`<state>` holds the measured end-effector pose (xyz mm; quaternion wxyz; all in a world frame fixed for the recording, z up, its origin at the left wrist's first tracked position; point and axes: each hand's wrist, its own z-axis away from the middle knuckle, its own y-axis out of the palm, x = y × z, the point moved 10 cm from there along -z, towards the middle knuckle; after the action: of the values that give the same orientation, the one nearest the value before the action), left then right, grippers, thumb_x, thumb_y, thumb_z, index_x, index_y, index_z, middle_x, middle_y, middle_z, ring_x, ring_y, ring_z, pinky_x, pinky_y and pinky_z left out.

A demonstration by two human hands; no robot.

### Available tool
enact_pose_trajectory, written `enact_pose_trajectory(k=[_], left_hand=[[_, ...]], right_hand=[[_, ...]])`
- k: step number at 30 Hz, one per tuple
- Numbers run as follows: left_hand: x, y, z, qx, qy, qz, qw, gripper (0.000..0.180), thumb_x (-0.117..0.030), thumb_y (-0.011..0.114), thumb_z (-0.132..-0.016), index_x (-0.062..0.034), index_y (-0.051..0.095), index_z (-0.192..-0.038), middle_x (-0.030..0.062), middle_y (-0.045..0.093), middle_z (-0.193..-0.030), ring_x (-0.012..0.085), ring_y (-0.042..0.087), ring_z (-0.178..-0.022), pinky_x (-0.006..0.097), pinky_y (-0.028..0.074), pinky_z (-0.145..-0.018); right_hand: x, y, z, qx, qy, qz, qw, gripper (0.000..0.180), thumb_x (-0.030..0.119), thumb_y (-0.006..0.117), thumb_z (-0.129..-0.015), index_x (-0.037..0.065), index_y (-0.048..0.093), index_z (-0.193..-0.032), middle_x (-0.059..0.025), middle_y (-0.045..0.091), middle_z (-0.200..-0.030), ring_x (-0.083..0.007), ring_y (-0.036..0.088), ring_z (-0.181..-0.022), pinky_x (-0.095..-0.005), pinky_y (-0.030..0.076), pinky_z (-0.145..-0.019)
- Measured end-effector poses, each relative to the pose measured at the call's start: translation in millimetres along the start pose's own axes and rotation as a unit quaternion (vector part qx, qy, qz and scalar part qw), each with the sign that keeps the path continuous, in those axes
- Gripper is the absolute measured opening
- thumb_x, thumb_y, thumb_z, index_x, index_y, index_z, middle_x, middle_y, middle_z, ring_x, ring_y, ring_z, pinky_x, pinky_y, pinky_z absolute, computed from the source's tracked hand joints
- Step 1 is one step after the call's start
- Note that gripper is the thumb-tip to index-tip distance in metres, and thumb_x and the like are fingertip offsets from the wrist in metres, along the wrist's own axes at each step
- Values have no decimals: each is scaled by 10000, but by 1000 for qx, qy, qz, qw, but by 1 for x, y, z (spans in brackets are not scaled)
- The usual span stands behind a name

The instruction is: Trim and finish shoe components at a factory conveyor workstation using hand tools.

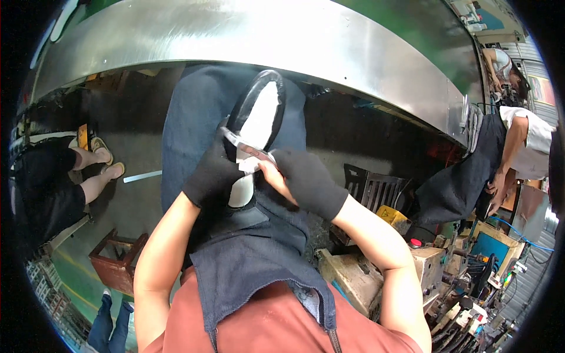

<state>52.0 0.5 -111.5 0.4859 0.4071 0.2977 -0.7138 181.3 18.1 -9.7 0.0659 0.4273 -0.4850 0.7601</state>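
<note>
Head view: a shoe sole [259, 117], black-rimmed with a white inner face, is standing nearly upright over the person's lap, in front of the curved metal edge of the desk [329, 53]. The left hand [213, 175], in a black glove, is gripping the lower part of the sole, its fingers curled around the edge and pressed against it. The right hand [306, 179], also gloved with the fingertips bare, is pinching a small flat tool [250, 150] that is lying across the white face of the sole; the tool looks like a blade or scraper, but its exact kind is hard to make out.

Step in hand, as a judgement: the person seems to be trimming or scraping along the sole's rim, left hand steadying, right hand working. A further pass would be calling for a firm hold on the sole and a controlled pull of the tool along the edge, away from the holding fingers.

A dark apron [259, 259] is covering the lap and hiding the sole's lower end. To the right, another person [506, 153] in an apron is bending over cluttered machinery [471, 265], partly cut off by the rim. To the left, a seated person's legs [70, 176] and a small wooden stool [118, 259] are showing on the floor.
</note>
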Motion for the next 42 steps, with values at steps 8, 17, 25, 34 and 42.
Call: enact_pose_trajectory(k=[8, 17, 25, 34, 42], left_hand=[[-53, -21, 16, -120, 113, -26, 986, 803, -186, 849, -707, -20, 416, -1362, 130, 557, -1271, 239, 540, -1186, 350, 439, -1020], [-113, -42, 17, -136, 147, 88, 976, 583, -127, 736, -791, -26, 533, -1328, 113, 616, -1236, 197, 608, -1091, 329, 493, -933], [-266, -105, -72, -236, 377, 153, 883, 339, -162, 593, -921, 1, 596, -1218, 97, 671, -1028, 143, 633, -901, 284, 513, -793], [-97, -10, 57, -135, 378, -231, 886, 317, -225, 747, -836, -53, 678, -1094, 129, 673, -1136, 285, 624, -1118, 385, 491, -964], [-146, -96, 18, -130, 302, -124, 936, 288, -150, 726, -882, -6, 621, -1108, 97, 668, -1031, 153, 630, -1002, 314, 512, -878]], right_hand=[[-19, 5, 7, -41, 11, -60, 997, 346, 347, 560, -975, 29, 632, -860, -135, 627, -705, -286, 637, -634, -372, 491, -588], [-101, 94, 101, -157, 315, -523, 777, 506, 481, 351, -1050, 50, 580, -914, -54, 620, -661, -156, 611, -574, -307, 499, -585], [-101, 90, 83, -148, 253, -528, 797, 447, 442, 389, -1049, 47, 583, -975, -73, 609, -663, -146, 606, -528, -275, 504, -549], [-97, 110, 101, -82, 256, -515, 814, 622, 599, 347, -998, 20, 566, -1062, -133, 653, -696, -219, 648, -607, -313, 535, -624], [-61, 94, 107, -128, 218, -483, 838, 513, 436, 387, -1043, 22, 464, -1335, -98, 623, -975, -178, 635, -596, -308, 551, -580]])
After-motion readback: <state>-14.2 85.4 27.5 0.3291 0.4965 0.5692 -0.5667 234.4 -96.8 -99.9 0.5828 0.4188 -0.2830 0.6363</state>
